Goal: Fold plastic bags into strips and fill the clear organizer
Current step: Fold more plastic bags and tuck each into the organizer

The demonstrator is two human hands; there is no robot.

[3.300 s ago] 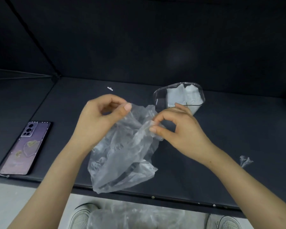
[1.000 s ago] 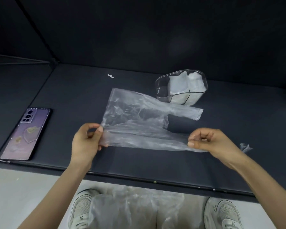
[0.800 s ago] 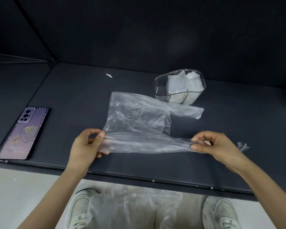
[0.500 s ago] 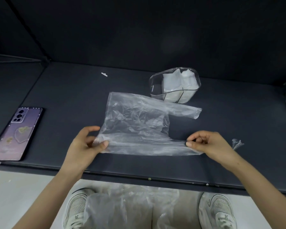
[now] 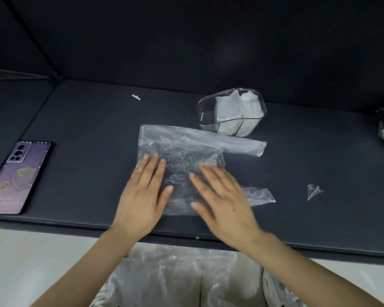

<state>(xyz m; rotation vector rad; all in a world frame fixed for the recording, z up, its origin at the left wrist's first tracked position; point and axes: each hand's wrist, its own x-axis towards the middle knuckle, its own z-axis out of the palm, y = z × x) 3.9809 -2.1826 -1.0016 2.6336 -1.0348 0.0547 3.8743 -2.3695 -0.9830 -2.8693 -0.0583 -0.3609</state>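
Plastic bag (image 5: 182,156) lies spread flat on the worktop (image 5: 87,129), mid-width and close to the front edge. Its far side runs just in front of the clear organizer (image 5: 205,120); cannot tell if they touch. White folded strips (image 5: 237,109) already stand in the organizer.

Left hand (image 5: 142,196) is flat, fingers straight and slightly spread, palm down on the bag's left part. Right hand (image 5: 224,200) is the same on the middle, a little blurred. Neither grips anything; both press the film.

Handling, by judgement: very thin, light, limp and slick. It is crinkled, likely to trap air and creep back unless pinned. Best taken along the near long edge, one pinch by the closed left end and one at the near handle (image 5: 257,196).

Long axis runs left to right, parallel to the front edge. The closed bottom faces left. Both handles, including the far handle (image 5: 242,147), point toward the right edge.

Phone (image 5: 18,176) sits at the front left corner.
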